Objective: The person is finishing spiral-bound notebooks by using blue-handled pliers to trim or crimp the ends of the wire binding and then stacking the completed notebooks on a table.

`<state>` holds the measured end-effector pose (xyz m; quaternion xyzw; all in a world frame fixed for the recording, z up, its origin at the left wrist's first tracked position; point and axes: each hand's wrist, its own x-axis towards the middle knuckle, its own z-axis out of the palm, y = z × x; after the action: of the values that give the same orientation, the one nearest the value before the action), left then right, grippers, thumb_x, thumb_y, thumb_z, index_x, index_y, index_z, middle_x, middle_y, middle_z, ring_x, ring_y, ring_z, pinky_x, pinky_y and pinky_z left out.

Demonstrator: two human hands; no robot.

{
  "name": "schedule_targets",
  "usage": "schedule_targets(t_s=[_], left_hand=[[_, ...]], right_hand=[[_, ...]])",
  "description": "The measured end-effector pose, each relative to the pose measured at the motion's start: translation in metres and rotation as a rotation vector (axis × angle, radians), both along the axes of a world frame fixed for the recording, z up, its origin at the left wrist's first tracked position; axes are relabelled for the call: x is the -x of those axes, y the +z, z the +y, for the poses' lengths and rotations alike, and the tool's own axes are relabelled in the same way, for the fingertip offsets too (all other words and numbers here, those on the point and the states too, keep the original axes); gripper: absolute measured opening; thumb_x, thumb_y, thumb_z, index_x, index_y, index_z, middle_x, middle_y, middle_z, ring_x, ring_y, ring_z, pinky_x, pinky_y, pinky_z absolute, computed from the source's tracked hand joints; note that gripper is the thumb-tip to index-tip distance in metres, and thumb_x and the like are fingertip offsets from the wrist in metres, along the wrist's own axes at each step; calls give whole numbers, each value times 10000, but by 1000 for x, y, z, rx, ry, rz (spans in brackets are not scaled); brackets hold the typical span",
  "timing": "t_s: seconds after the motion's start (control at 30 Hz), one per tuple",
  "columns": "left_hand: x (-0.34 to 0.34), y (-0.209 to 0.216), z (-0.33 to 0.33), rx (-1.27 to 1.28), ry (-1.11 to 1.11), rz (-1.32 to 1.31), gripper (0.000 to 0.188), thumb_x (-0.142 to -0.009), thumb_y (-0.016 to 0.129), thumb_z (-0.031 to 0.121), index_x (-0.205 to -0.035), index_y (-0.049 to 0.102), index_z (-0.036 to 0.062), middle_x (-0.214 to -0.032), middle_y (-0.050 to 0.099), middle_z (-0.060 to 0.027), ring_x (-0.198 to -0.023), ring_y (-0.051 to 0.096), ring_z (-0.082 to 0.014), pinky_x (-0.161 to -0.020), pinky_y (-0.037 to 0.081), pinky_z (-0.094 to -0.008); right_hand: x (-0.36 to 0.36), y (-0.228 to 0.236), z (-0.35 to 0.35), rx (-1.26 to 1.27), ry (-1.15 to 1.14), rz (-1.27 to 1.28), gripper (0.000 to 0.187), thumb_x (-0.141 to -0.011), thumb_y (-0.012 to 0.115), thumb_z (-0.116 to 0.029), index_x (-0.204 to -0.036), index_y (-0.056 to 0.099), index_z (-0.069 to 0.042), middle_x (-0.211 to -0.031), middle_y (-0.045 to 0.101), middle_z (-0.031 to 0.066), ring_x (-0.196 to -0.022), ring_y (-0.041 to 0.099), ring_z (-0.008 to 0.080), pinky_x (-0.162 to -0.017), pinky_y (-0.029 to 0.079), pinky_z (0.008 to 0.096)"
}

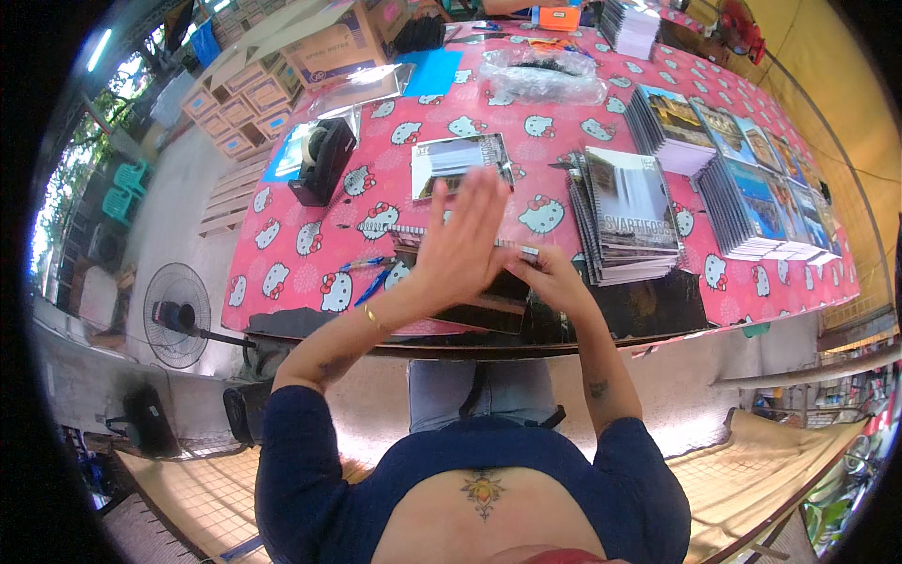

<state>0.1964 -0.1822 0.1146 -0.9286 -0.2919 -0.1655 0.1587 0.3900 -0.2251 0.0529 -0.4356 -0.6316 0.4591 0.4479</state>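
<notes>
A spiral notebook with a dark cover (pixel 493 312) is at the near edge of the table, its wire binding along the far side. My left hand (pixel 465 235) is open above it, fingers stretched out and together, covering much of it. The thumb and fingers of my right hand (pixel 556 282) are closed on the notebook's right end near the binding. Just beyond my left fingertips lies another notebook with a waterfall cover (pixel 460 162). To the right of my hands stands a stack of similar spiral notebooks (pixel 628 211).
More notebook stacks (pixel 756 202) fill the table's right side. A black tape dispenser (pixel 324 162) and blue pens (pixel 374 282) are at the left. Clear plastic wrap (pixel 545 77) and a blue sheet (pixel 432 73) lie farther back. Cardboard boxes (pixel 329 52) and a fan (pixel 178 315) stand leftward.
</notes>
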Motion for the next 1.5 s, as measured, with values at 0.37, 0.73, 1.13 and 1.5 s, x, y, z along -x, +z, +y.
schedule_targets(t_s=[0.37,0.73,1.13,1.5], left_hand=[[6,-21,-29,145,-176,-115,775,-996,417,515,-1486,306,-75,-1560,292,-267,-1481,244,-382,-1187,100,-565],[1,19,-1,339,-244,-425,168,-918,662,214,-1063,688,133,-964,699,-37,-942,674,-227,-1192,116,-571],[12,28,-14,331,-212,-328,227,-872,680,145,-1094,673,96,-901,649,-103,-886,632,-296,-837,476,-415],[71,50,184,769,-79,-726,273,-892,688,173,-1137,703,52,-1037,721,-125,-993,676,-239,-867,525,-361]], right_hand=[[-4,-10,7,-119,22,50,237,-964,616,-144,-1100,623,50,-820,651,72,-778,502,68,-678,469,321],[-37,59,-13,-65,-78,-59,267,-914,693,-133,-1136,698,14,-984,731,95,-873,665,109,-824,539,291],[9,64,-18,-299,-427,-399,88,-825,654,-56,-879,614,1,-777,631,114,-758,651,156,-733,530,320],[-40,128,-52,-585,-647,-352,464,-824,531,142,-1230,651,-47,-1142,700,175,-976,709,288,-809,530,344]])
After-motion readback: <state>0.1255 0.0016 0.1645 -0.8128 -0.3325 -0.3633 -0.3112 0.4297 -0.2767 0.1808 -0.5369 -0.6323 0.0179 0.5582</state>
